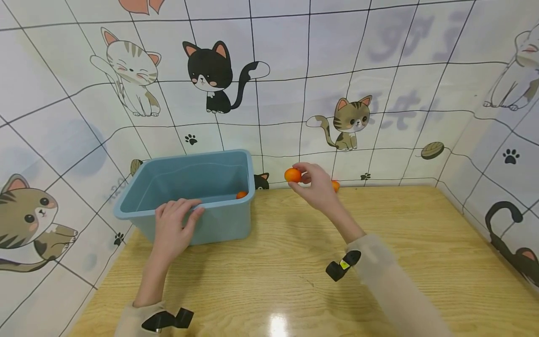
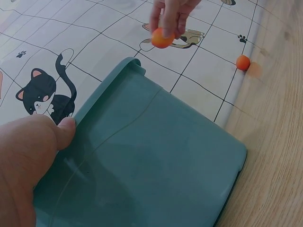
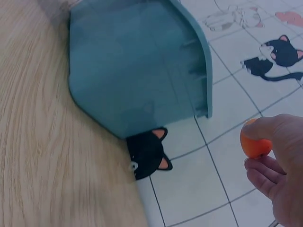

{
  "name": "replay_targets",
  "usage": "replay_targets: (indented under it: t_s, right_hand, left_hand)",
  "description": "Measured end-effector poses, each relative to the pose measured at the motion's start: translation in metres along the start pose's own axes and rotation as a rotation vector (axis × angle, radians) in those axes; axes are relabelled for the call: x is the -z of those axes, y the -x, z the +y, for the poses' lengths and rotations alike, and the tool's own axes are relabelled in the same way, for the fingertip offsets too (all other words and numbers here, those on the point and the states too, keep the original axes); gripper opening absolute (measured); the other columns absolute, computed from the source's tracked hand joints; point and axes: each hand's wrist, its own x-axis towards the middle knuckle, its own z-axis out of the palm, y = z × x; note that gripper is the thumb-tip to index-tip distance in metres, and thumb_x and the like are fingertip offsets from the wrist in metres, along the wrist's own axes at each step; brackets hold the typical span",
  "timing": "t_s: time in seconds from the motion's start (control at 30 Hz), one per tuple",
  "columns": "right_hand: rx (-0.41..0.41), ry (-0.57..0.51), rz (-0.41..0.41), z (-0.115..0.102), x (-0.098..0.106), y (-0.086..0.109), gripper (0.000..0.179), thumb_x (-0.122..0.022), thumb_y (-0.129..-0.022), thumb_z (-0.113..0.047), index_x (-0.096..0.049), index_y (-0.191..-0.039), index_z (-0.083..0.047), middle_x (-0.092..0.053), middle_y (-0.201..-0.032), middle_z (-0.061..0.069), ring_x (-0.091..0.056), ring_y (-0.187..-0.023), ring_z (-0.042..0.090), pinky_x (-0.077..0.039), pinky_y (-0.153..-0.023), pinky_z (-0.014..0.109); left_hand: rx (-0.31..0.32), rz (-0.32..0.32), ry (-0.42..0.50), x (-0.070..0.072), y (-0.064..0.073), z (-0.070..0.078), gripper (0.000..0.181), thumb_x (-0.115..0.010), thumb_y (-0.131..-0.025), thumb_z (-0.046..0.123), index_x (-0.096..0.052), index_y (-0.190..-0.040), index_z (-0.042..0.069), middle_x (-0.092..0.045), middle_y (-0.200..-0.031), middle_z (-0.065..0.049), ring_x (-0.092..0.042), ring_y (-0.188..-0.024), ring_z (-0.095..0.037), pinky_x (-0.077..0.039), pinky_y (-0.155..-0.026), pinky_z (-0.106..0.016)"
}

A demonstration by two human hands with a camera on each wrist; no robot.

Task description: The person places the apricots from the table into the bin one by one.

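Note:
My left hand [image 1: 174, 229] grips the near rim of a blue-green plastic bin [image 1: 227, 220], fingers over the edge. In the left wrist view the thumb [image 2: 67, 132] lies along that rim. My right hand [image 1: 316, 187] pinches a small tangerine [image 1: 292, 175] between thumb and fingertips, held up to the right of the bin, before the wall. The same tangerine [image 3: 255, 141] shows in the right wrist view, partly covered by the thumb. Inside the bin, another tangerine [image 1: 241, 194] is near the right end, partly hidden by the front wall.
One more tangerine [image 1: 335, 186] lies at the table's back edge against the wall, partly behind my right wrist; the left wrist view shows it whole. The wooden table [image 1: 269, 271] meets a cat-print wall covering [image 1: 286, 103] at the back and sides.

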Motion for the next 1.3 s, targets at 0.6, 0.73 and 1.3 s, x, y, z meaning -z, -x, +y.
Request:
replay_targets:
  t_s: [0.6,0.73,1.3]
  right_hand:
    - [0.139,-0.122,0.024,-0.044,-0.038,-0.005,0.042,-0.081,-0.087,-0.007,-0.065,-0.125,0.0,-0.064,-0.117,0.014,-0.065,-0.091,0.028,-0.055,-0.083,0.038]
    - [0.189,-0.144,0.016,-0.052,-0.046,-0.004,0.043,-0.081,-0.086,-0.006,-0.065,-0.125,0.001,-0.063,-0.114,0.016,-0.064,-0.089,0.027,-0.056,-0.082,0.04]
    - [0.228,-0.167,-0.024,-0.07,-0.07,-0.004,0.041,-0.078,-0.087,-0.002,-0.064,-0.125,0.003,-0.062,-0.113,0.016,-0.063,-0.091,0.026,-0.057,-0.083,0.037]
  left_hand:
    - [0.016,-0.006,-0.007,0.001,-0.001,0.002,0.019,-0.068,-0.097,0.015,-0.072,-0.111,0.003,-0.07,-0.098,-0.01,-0.056,-0.096,-0.034,-0.027,-0.098,-0.058]
    - [0.02,-0.006,-0.009,0.001,-0.002,0.004,0.018,-0.068,-0.097,0.016,-0.073,-0.111,0.004,-0.07,-0.098,-0.01,-0.056,-0.097,-0.034,-0.028,-0.098,-0.058]
    - [0.026,-0.008,-0.005,0.0,-0.003,0.003,0.02,-0.068,-0.097,0.016,-0.073,-0.111,0.003,-0.07,-0.1,-0.01,-0.056,-0.097,-0.034,-0.028,-0.099,-0.057]
